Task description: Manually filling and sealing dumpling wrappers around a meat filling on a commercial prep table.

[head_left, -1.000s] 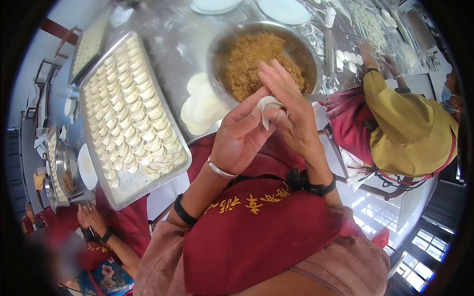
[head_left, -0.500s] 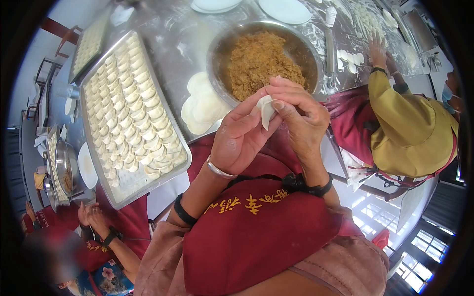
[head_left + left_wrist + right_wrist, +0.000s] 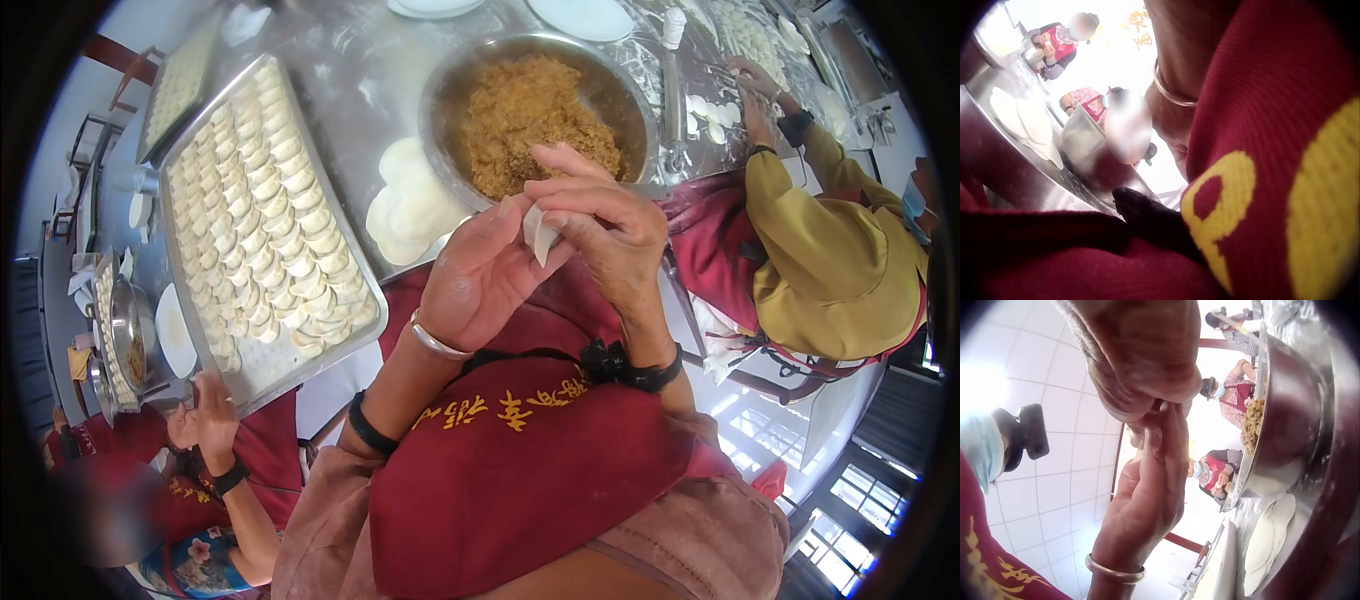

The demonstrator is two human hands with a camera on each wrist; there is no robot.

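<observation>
Between both hands, near the bowl's front rim, is a white folded dumpling (image 3: 541, 237), partly covered by fingers. My left hand (image 3: 470, 275), with a silver bangle, holds it from the left, thumb up by its top edge. The right hand (image 3: 620, 238) pinches it from the other side, thumb on the near face and fingers arched over. In the right wrist view the left hand (image 3: 1147, 500) meets the right hand (image 3: 1147, 356) fingertip to fingertip; the dumpling is hidden there. The left wrist view shows mostly apron and part of the left hand (image 3: 1175, 134).
A steel bowl of brown filling (image 3: 535, 125) stands just beyond the hands. Round dough wrappers (image 3: 405, 215) lie overlapping left of it. Further left is a metal tray (image 3: 300, 375) with rows of dumplings. Other people work at both sides; a rolling pin lies beyond the bowl.
The left thumb has slid up along the dumpling, which now shows less between the hands. Right fingers have spread a little. At the left, a neighbour's hand has risen beside the tray.
</observation>
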